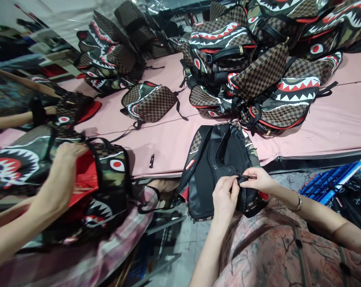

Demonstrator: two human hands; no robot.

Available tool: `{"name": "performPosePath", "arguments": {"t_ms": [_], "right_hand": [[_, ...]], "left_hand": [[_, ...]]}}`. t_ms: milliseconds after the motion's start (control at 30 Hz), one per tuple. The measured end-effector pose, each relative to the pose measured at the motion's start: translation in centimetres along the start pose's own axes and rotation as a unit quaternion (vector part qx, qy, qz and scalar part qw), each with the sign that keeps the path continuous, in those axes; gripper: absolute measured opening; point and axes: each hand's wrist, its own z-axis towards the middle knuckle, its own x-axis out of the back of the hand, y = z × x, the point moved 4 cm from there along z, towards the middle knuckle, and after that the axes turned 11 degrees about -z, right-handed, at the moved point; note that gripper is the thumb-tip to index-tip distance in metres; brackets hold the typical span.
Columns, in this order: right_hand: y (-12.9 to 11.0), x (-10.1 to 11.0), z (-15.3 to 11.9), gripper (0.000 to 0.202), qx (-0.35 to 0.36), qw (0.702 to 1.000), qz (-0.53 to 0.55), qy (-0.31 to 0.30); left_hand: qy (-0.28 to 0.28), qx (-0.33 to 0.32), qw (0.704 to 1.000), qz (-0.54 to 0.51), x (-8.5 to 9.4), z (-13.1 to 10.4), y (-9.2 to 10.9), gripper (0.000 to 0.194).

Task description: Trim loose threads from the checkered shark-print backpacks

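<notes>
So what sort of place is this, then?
Probably a bag workshop: similar shark-mouth backpacks are heaped on a long pink table, the wearer's left hand and right hand hold a black-backed backpack, and another person's hand is at an open red-lined bag.

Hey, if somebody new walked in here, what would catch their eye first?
Probably the pile of shark-mouthed backpacks toward the back right of the pink table. Next, perhaps the bright red lining of the open bag at left, with a co-worker's hand at its opening. Then, near the front, the black-backed backpack, where the left hand and right hand nearly meet.
</notes>
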Motion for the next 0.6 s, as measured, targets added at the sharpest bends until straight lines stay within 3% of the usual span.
{"name": "performPosePath", "arguments": {"t_ms": [67, 133, 233, 333, 433, 600], "right_hand": [[0.0, 0.4, -0.2, 0.031, 0.007, 1.000, 0.006, 0.011], [0.1, 1.1, -0.4, 0.032, 0.025, 0.999, -0.002, 0.038], [0.3, 2.0, -0.9, 0.032, 0.043, 0.996, -0.007, 0.074], [0.5, 2.2, -1.4, 0.034, 0.043, 0.996, 0.020, 0.072], [0.5, 1.9, -1.7, 0.038, 0.047, 0.996, 0.048, 0.067], [0.3, 1.6, -1.8, 0.041, 0.067, 0.995, 0.024, 0.065]], "left_hand": [[0.018, 0.017, 0.999, -0.025, -0.2, 0.2, -0.2, 0.011], [0.021, 0.086, 0.989, -0.117, -0.6, 0.2, -0.8, 0.010], [-0.016, 0.230, 0.925, -0.303, -1.6, 0.0, -1.7, 0.018], [-0.032, 0.286, 0.878, -0.382, -2.3, -0.2, -1.8, 0.022], [-0.017, 0.268, 0.889, -0.371, -2.6, -0.3, -1.8, 0.024], [0.004, 0.163, 0.962, -0.221, -2.4, -0.4, -1.5, 0.019]]}}
